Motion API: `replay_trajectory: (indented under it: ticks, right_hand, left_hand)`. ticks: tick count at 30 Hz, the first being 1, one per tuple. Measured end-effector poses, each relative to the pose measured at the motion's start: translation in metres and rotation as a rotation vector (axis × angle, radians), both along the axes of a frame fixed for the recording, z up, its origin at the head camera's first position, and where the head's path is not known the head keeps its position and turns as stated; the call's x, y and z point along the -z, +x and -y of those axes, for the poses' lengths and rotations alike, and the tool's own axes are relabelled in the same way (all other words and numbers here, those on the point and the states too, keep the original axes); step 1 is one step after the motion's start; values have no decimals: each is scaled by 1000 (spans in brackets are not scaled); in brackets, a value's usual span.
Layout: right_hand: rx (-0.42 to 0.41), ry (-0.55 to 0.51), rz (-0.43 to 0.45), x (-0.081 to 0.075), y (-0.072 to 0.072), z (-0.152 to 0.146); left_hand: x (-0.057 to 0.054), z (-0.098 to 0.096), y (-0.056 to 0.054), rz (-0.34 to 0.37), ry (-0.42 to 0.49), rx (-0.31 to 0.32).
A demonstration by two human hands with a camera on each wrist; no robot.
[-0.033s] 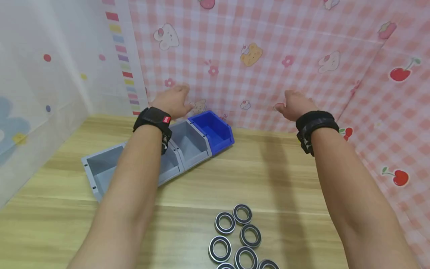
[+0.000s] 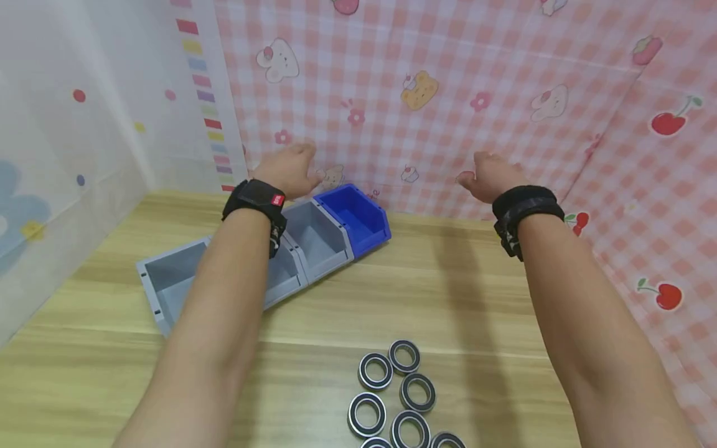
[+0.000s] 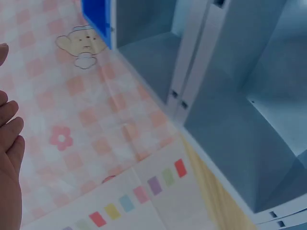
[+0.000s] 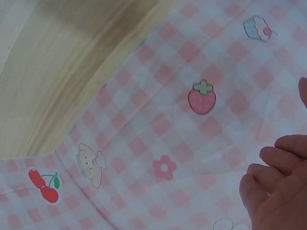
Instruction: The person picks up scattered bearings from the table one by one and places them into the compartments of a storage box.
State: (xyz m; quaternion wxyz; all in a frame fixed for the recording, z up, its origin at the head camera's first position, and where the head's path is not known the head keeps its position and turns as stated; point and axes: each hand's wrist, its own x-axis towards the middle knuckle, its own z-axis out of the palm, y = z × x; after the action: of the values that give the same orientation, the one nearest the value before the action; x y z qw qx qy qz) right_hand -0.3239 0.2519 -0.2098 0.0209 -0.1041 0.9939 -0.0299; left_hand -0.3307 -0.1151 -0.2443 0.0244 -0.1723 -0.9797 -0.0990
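Note:
Both hands reach forward above the table with nothing in them. My left hand (image 2: 285, 169) is over the back of a row of bins, nearest a grey bin (image 2: 319, 239) and the blue bin (image 2: 358, 221) at the row's right end. Its loosely extended fingers (image 3: 10, 127) show at the left edge of the left wrist view. Out to the right, my right hand (image 2: 493, 176) hovers before the checked wall, thumb apart; its slightly bent fingers (image 4: 268, 179) appear in the right wrist view. Several ball bearings (image 2: 351, 415) lie flat on the table near the front, some cut off by the frame.
More grey bins (image 2: 179, 286) continue the row leftward, partly hidden behind the left forearm. Pink checked cloth (image 2: 381, 74) covers the back and right walls, and a white sheet (image 2: 112, 149) hangs at left. Beneath everything is a wood-grain table (image 2: 336, 317).

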Motion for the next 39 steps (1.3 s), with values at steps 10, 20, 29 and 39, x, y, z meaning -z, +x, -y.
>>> replay_trajectory:
  ticks: [10, 20, 29, 39]
  right_hand:
    - [-40, 8, 45, -4, -8, 10]
    - [-98, 37, 71, 0, 1, 29]
    - [-132, -79, 57, 29, 11, 23]
    - [-195, -135, 22, 34, 28, 22]
  left_hand:
    - [-1, 13, -2, 18, -37, -6]
    - [-8, 18, 12, 43, -51, -15]
    - [7, 42, 22, 119, -58, -66]
    - [27, 81, 34, 117, -5, -7]
